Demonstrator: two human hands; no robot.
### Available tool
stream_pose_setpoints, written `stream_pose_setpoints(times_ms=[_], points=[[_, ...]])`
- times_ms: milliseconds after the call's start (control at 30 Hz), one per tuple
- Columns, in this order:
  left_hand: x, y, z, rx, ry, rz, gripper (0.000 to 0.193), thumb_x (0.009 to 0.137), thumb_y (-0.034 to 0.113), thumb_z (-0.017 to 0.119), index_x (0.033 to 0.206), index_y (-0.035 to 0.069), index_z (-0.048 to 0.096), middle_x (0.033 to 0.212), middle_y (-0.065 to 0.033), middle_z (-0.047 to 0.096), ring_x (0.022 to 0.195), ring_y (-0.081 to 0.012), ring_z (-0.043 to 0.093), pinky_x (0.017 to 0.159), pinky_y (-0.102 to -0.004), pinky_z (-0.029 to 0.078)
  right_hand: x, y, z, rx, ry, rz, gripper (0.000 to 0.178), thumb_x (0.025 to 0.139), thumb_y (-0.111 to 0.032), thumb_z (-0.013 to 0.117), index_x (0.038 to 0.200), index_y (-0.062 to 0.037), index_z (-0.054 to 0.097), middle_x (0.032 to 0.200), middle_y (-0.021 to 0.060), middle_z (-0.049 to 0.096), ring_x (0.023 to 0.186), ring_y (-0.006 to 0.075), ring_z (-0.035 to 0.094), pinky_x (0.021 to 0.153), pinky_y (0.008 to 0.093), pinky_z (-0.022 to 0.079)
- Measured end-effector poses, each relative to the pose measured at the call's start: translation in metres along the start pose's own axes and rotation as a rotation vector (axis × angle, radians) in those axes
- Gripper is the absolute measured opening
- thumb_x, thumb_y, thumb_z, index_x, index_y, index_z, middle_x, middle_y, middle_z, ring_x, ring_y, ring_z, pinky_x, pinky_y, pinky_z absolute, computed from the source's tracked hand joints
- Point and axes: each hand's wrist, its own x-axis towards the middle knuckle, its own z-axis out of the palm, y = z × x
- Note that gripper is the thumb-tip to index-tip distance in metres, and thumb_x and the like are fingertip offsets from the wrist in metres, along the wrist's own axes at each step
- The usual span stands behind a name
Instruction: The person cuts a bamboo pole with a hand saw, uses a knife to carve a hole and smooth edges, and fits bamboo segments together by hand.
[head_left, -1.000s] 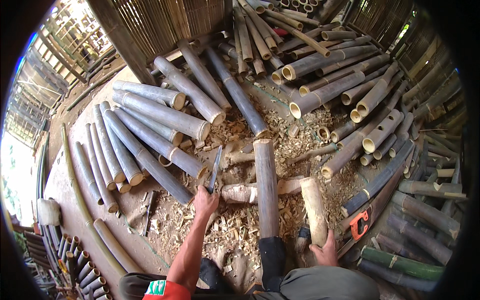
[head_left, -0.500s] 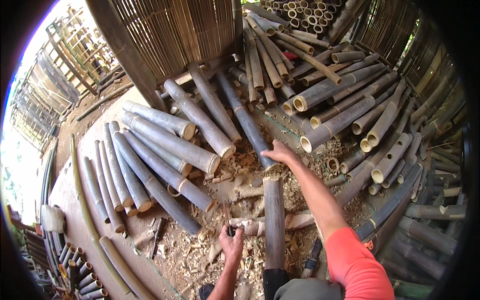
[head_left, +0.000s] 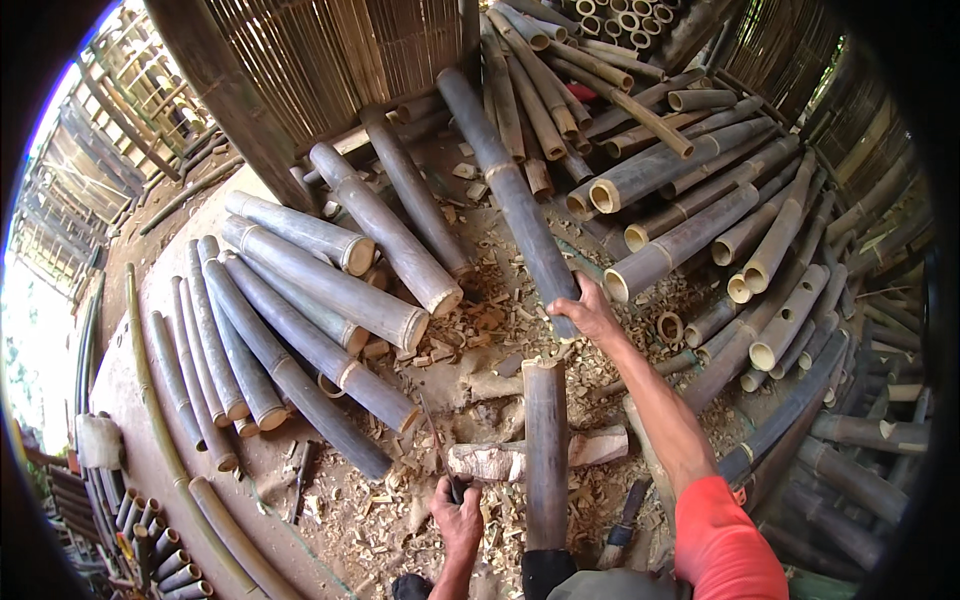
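My right hand (head_left: 590,310) is wrapped round the near end of a long dark bamboo pole (head_left: 510,190), which slants away toward the woven wall. Low in the middle, my left hand (head_left: 457,515) is closed on the dark handle of a knife (head_left: 437,440), its thin blade pointing away from me. Between the hands, a shorter bamboo piece (head_left: 545,450) runs out from my lap and lies across a pale, chipped log (head_left: 597,447). Its cut far end is just short of the pole's near end.
Thick bamboo lengths (head_left: 320,275) lie fanned out on the left. A large pile of cut bamboo (head_left: 690,245) fills the right side. Wood chips (head_left: 490,320) cover the ground. A brush-like tool (head_left: 625,525) lies near my right leg. A woven wall (head_left: 340,60) stands behind.
My right hand has moved right with the bamboo pole, whose far end has come up off the ground area and shifted. My left hand, holding the knife, has dropped slightly.
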Motion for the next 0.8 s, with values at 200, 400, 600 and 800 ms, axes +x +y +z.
stream_pose_setpoints(times_ms=[200,400,600,800], points=[[0.004,0.009,0.009,-0.022,-0.039,0.079,0.005,0.093,0.005,0.071,0.095,0.001,0.068,0.075,0.0037,0.062,0.065,-0.0056,0.051,0.057,-0.0259,0.04,0.081,-0.035,-0.01,-0.271,0.314,-0.143,0.081,0.085,-0.039,0.082,0.144,0.0068,0.05,0.135,0.0306,0.063,0.116,0.042,0.068,0.104,0.0464,0.053],[0.015,0.026,-0.001,0.148,-0.011,0.244,0.018,0.094,0.011,0.062,0.106,-0.001,0.068,0.08,-0.0077,0.069,0.066,-0.0147,0.062,0.06,-0.0298,0.052,0.036,-0.099,-0.023,-0.356,0.413,-0.337,0.072,0.099,-0.035,0.072,0.153,0.0052,0.046,0.148,0.0314,0.056,0.138,0.045,0.055,0.117,0.0476,0.043],[0.088,0.042,-0.042,0.503,-0.162,0.64,0.028,0.104,0.028,0.065,0.116,0.002,0.066,0.079,-0.0077,0.07,0.056,-0.0176,0.06,0.051,-0.0379,0.054,-0.231,-0.058,-0.066,-0.704,0.425,0.138,0.053,0.095,-0.026,0.076,0.134,0.0045,0.058,0.12,0.0241,0.065,0.111,0.0393,0.065,0.094,0.0498,0.053],[0.141,0.135,-0.014,0.873,-0.309,0.879,0.034,0.092,0.03,0.08,0.116,0.008,0.071,0.097,-0.0135,0.076,0.084,-0.0319,0.075,0.074,-0.0439,0.059,-0.366,0.03,-0.095,-1.032,0.069,0.511,0.079,0.083,-0.038,0.087,0.138,0.0023,0.047,0.123,0.0266,0.059,0.12,0.0461,0.058,0.098,0.0539,0.051]])
